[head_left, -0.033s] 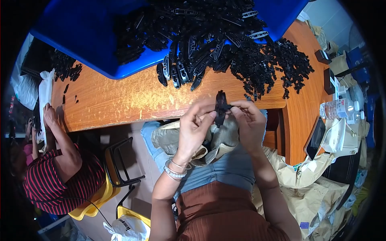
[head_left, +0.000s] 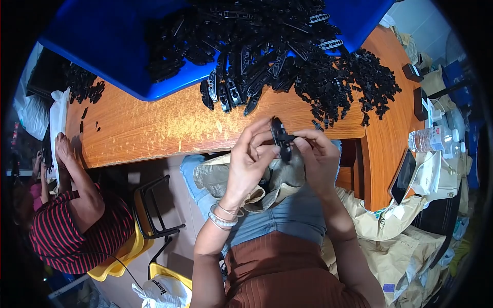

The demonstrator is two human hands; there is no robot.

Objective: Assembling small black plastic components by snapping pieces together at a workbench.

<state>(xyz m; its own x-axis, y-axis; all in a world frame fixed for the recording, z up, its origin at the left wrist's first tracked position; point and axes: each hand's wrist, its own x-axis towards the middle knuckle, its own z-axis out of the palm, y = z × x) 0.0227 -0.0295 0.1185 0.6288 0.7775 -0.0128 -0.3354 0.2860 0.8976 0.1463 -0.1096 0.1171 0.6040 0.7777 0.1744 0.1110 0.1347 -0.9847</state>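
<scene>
My left hand [head_left: 250, 156] pinches a long black plastic part [head_left: 280, 134] upright, just in front of the table edge. My right hand [head_left: 319, 154] pinches a small black piece [head_left: 294, 137] against the side of that part. Both hands are above an open beige bag [head_left: 215, 174] in my lap. On the wooden table [head_left: 154, 128] beyond them, a few similar long parts [head_left: 226, 92] lie side by side. A heap of small black pieces [head_left: 359, 82] is at the right. A blue tray [head_left: 113, 46] behind holds a pile of long black parts [head_left: 246, 31].
A person in a red striped shirt [head_left: 77, 231] sits at the left on a yellow chair [head_left: 123, 251], hands at the table edge. A water bottle [head_left: 431, 138] and a phone [head_left: 403, 177] lie on the table's right side. Crumpled paper bags [head_left: 411, 241] fill the lower right.
</scene>
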